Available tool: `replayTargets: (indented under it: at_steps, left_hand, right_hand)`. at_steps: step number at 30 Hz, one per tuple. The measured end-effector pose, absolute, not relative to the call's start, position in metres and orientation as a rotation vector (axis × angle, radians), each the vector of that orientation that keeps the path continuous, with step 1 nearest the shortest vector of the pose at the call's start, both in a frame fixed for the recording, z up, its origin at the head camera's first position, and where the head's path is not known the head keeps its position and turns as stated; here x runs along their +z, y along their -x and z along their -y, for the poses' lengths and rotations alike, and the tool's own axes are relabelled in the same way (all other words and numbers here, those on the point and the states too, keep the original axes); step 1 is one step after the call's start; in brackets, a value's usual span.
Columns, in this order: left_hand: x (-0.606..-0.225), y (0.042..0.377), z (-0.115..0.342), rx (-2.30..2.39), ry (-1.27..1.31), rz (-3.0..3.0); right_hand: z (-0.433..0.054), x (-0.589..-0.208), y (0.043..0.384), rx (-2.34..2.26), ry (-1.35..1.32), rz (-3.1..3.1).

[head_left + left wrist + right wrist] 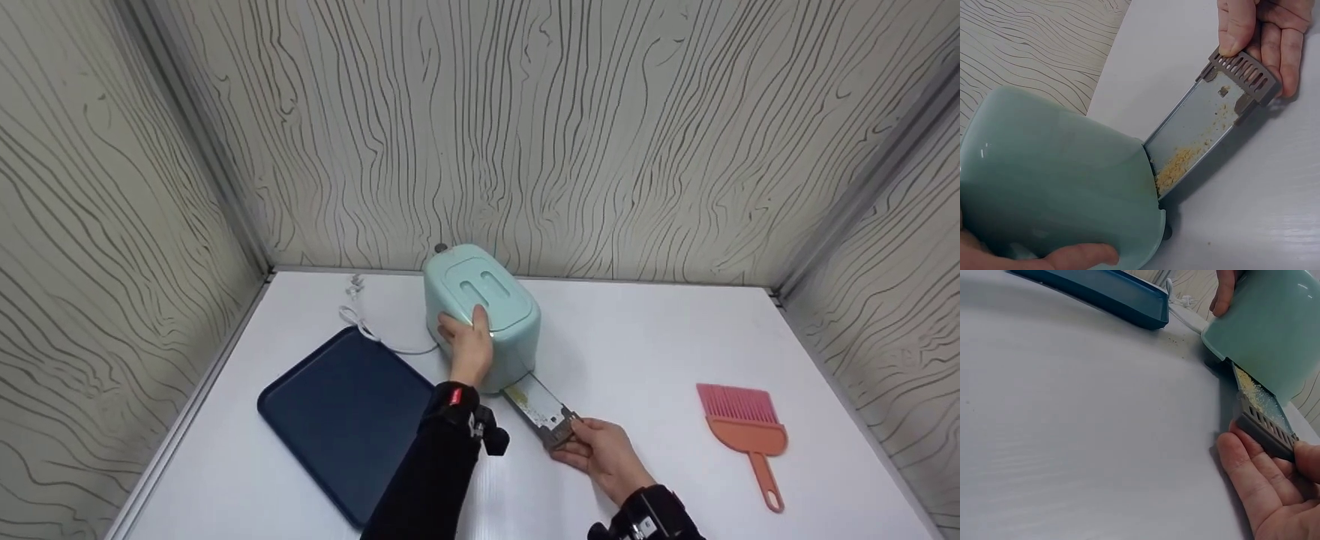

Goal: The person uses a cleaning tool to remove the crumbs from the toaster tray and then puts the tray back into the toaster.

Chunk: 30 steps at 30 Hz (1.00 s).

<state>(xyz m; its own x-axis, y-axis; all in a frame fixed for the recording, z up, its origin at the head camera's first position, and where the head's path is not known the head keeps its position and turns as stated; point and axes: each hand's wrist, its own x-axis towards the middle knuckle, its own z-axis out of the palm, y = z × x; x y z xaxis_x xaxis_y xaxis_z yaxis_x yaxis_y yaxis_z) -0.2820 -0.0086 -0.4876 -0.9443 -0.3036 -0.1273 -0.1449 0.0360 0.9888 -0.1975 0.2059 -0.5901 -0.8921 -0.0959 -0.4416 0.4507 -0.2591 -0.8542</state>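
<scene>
A mint-green toaster (pixel 514 304) with two slots stands near the back of the white table. My left hand (pixel 471 349) holds it at the near left corner, thumb over the top edge and fingers along the side. From the toaster's near end a flat metal crumb tray (pixel 538 405) sticks out, its inner end hidden in the body. My right hand (pixel 606 454) pinches the tray's grey slotted front (pixel 1244 76) between thumb and fingers. Yellowish crumbs (pixel 1176 166) lie on the tray, heaped nearest the toaster.
A dark blue rectangular tray (pixel 345 420) lies on the left of the table. The toaster's white cord (pixel 401 350) and plug (pixel 355 283) lie behind it. An orange brush with pink bristles (pixel 739 405) is on the right. Patterned panels (pixel 525 135) enclose the table.
</scene>
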Motion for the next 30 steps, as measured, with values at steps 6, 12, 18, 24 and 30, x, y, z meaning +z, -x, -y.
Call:
replayTargets:
  at_steps: [6, 12, 18, 24, 30]
  left_hand:
    - [-0.488, 0.282, 0.010, -2.039, -0.454, 2.185]
    - [-0.488, 0.281, 0.011, -2.090, -0.467, 2.211]
    - [-0.489, 0.282, 0.011, -2.096, -0.473, 2.195]
    - [-0.489, 0.281, 0.012, -2.076, -0.471, 2.205]
    - [-0.489, 0.281, 0.010, -2.062, -0.474, 2.206]
  right_hand:
    - [-0.209, -0.590, 0.194, -2.199, -0.435, -1.658]
    - [-0.212, -0.590, 0.191, -2.200, -0.469, -1.655]
    - [-0.216, -0.589, 0.189, -2.203, -0.487, -1.665]
    - [-0.217, -0.590, 0.187, -2.183, -0.510, -1.683]
    - [-0.221, -0.590, 0.184, -2.178, -0.513, -1.684]
